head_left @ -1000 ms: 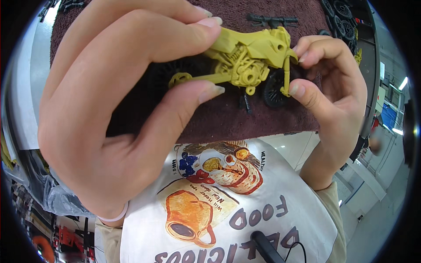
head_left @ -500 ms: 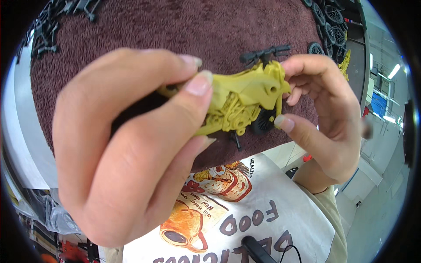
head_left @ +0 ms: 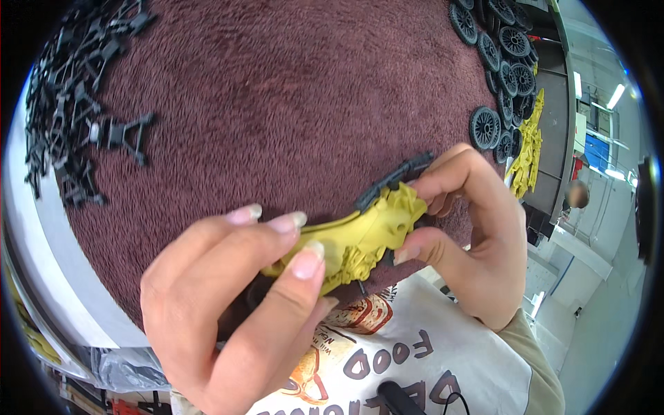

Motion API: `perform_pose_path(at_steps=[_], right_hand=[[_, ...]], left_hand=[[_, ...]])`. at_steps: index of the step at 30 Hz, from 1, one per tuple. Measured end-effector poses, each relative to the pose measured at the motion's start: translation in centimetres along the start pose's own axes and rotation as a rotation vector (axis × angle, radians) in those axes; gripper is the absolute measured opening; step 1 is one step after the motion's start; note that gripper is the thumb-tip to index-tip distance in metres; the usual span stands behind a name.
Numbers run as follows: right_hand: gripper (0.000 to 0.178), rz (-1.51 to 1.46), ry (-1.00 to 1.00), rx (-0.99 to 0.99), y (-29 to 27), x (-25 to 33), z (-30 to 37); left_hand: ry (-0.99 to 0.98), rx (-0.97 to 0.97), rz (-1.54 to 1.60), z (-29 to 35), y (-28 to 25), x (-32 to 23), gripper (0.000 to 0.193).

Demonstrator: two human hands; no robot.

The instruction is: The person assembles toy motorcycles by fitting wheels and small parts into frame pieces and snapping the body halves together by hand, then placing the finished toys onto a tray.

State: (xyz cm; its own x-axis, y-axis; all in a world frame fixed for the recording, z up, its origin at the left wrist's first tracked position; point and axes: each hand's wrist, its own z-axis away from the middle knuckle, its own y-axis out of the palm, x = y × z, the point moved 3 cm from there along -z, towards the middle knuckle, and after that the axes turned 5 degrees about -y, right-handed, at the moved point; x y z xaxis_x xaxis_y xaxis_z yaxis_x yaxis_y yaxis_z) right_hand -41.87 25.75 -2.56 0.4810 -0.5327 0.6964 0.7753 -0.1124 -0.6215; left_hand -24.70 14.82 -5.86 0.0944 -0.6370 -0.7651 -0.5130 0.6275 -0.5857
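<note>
Between my two hands, above the brown cloth, is a yellow toy motorcycle [head_left: 370,235] with black handlebars [head_left: 395,181] on its upper front. My left hand [head_left: 214,304] pinches its rear end between thumb and fingers. At the front, my right hand [head_left: 477,242] grips the fork area with thumb and curled fingers. Little of the black wheels shows, as my fingers cover both ends. A thin black stand [head_left: 362,288] pokes out below the body.
A plush brown cloth [head_left: 297,90] covers the table. Black frame-like parts [head_left: 76,104] are heaped at the left. Black spoked wheels [head_left: 515,79] lie along the right edge, beside yellow moulded parts [head_left: 529,155]. A clear plastic bag [head_left: 128,366] sits at the lower left.
Both hands and the toy motorcycle have moved lower in view and farther from the camera. The motorcycle has tilted, its front end higher. More of the side piles shows.
</note>
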Motion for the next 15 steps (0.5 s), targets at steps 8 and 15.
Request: perform_pose_path(at_steps=[8,15], right_hand=[[0.046,0.146,-0.050,0.035,-0.5,-0.4,0.2],[0.042,0.121,-0.034,-0.011,0.3,-0.1,-0.6]], left_hand=[[-0.116,0.003,0.046,0.0,0.6,-0.2,0.033],[-0.110,-0.069,-0.021,-0.1,0.7,0.5,0.033]])
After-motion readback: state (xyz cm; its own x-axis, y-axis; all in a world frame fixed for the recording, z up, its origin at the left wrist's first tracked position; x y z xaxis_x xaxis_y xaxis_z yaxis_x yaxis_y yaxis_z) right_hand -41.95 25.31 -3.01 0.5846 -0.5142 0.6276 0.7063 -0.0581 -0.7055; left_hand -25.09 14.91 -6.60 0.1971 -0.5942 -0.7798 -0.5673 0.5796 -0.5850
